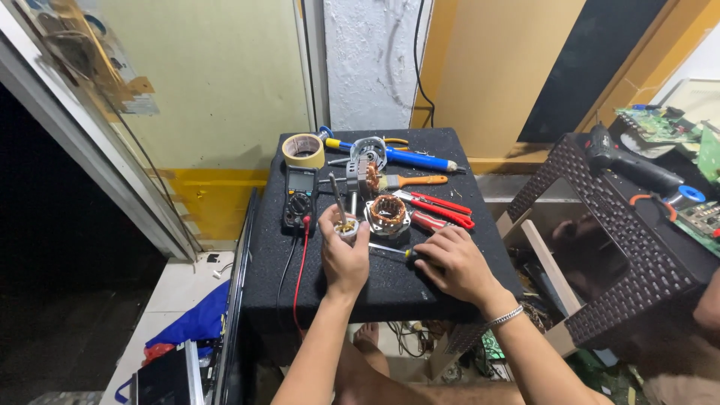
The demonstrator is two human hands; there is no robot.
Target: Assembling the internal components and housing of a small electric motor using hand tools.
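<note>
A small round metal part with a shaft [344, 222] stands upright near the middle of the black table [390, 285], pinched in the curled fingers of the left hand [343, 259]. At three o'clock from it the right hand [455, 264] lies palm down, its fingers pressed on a screwdriver [396, 251] (only the shaft and a bit of handle show). At one o'clock sits a copper-wound stator [388, 213], with red-handled pliers [439, 208] beyond it, a multimeter [299, 196] at eleven o'clock and a tape roll [303, 150] farther off.

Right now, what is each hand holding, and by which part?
The left hand grips a small rotor around its body, shaft pointing up. The right hand rests on a screwdriver handle lying on the table.
</note>
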